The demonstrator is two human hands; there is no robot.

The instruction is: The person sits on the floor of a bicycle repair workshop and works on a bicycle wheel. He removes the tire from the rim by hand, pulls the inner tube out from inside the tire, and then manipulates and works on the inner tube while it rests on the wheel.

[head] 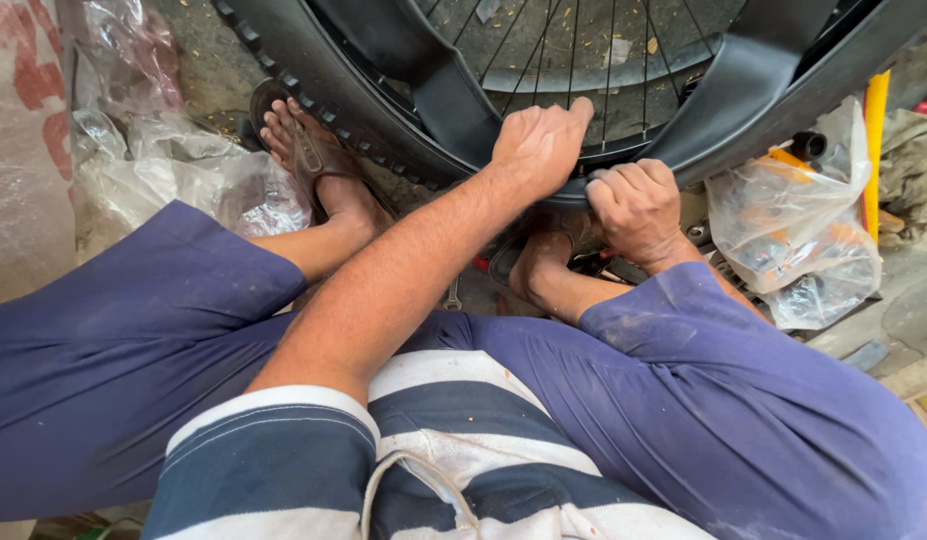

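Observation:
A bicycle wheel stands in front of me, with a black knobbly tyre [318, 95], thin spokes [573, 50] and a metal rim [633, 72]. A broad black rubber tube [438, 90] loops inside the wheel. My left hand [538, 145] lies over the tyre's lower edge, fingers curled onto it toward the spokes. My right hand [635, 205] is clenched in a fist on the tyre's edge just to the right, touching the left hand. I cannot tell whether the fist also holds a tool.
I sit with my knees apart, and my sandalled feet [318, 160] rest under the wheel. Crumpled clear plastic bags [173, 170] lie at left. A plastic bag with orange parts [793, 225] and a yellow bar [873, 150] lie at right. A small spanner [453, 295] is on the ground.

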